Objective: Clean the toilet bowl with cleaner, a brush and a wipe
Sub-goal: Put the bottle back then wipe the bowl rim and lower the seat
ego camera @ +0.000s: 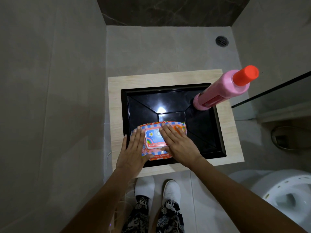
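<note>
On top of the wipes pack, both hands lie flat. The left hand covers the pack's left end with its fingers straight and together, thumb reaching along the near edge. The right hand sits over the right half, fingers straight and pointing up-left across the blue label, thumb low by the flap. Neither hand curls round anything; they press or rest, palms down, holding nothing.

The pack lies with its long axis running left to right along the near side of the black tray, which sits on a pale wooden board on the tiled floor. The flap on the label lies between the two hands, right under the right thumb and fingers (so the right hand looks the likelier one to peel it, with the left steadying).

Further out, the pink cleaner bottle with its red cap stands in the tray's far right corner, well apart from both hands, and nearer the right one. The toilet bowl is low at the right, behind the right forearm. No brush shows anywhere. Beyond that, a floor drain at the far right.
</note>
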Demonstrator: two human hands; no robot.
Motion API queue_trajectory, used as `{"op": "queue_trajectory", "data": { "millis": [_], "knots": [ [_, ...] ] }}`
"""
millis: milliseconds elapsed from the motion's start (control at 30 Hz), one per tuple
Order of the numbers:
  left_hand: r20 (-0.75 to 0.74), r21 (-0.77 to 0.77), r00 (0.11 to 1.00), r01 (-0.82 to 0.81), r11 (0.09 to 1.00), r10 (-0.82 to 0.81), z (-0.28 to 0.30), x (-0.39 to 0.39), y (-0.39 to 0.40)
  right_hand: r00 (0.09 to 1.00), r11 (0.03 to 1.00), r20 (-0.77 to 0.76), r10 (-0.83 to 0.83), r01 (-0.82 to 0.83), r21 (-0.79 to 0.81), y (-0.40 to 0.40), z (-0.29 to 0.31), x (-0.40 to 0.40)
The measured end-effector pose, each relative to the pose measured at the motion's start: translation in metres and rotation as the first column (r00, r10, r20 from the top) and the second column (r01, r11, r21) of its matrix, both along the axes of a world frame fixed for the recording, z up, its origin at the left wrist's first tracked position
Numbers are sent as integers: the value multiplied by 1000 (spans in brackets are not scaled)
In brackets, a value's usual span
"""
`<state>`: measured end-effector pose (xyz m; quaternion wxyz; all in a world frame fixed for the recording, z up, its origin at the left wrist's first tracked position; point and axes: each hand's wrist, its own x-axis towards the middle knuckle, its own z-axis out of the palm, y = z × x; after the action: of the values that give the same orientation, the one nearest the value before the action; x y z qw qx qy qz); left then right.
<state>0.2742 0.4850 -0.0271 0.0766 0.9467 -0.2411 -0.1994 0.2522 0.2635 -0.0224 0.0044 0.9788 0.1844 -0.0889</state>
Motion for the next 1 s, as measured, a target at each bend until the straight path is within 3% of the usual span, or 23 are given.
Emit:
{"op": "queue_trajectory", "data": {
  "millis": [400, 633, 1000],
  "knots": [
    [-113, 66, 993, -10, 998, 17, 3, 3, -3, 1000, 1000, -26, 5, -6, -25, 1, 10, 5],
    [-105, -15, 994, -22, 1000, 20, 2, 2, -1, 997, 1000, -82, 7, -7, -3, -2, 20, 8],
    [-113, -96, 993, -50, 994, 39, 17, 8, -2, 973, 966, 60, -223, 212, 149, -3, 36, 64]
  ]
}}
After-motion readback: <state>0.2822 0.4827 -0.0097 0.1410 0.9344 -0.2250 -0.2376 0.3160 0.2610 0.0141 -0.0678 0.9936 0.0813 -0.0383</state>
